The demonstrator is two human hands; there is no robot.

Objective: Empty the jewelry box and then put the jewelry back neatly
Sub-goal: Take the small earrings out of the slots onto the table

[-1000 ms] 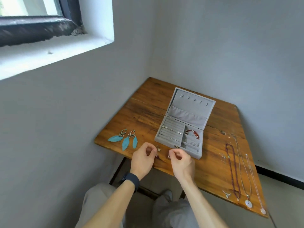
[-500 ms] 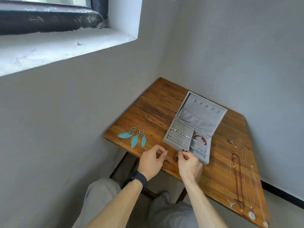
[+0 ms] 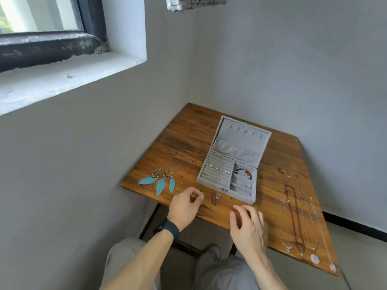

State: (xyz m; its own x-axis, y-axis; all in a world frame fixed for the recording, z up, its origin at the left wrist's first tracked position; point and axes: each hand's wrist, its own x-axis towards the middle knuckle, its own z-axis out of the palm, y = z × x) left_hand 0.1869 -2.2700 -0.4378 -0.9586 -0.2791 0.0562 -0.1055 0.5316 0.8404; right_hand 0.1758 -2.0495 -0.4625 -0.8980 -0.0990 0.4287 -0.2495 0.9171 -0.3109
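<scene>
An open grey jewelry box [image 3: 240,141] stands on the wooden table [image 3: 188,147], lid up. Its ring rows hold several small studs [image 3: 217,168]; a red bangle [image 3: 244,171] lies in a right compartment. My left hand [image 3: 185,207] pinches a small earring [image 3: 201,192] at the table's front edge. A second small earring [image 3: 216,197] lies on the wood beside it. My right hand [image 3: 249,229] hovers over the front edge with relaxed fingers, holding nothing. Turquoise feather earrings [image 3: 161,182] lie to the left.
Several necklaces lie stretched out at the right: a dark red beaded one [image 3: 293,214] and thin silver chains with pendants [image 3: 314,227]. Grey walls close off the table's left and back sides. My knees are below the front edge.
My right hand has let go of the small earring and drawn back to the right, toward me. The left hand still pinches its earring. The camera has tilted and shifted.
</scene>
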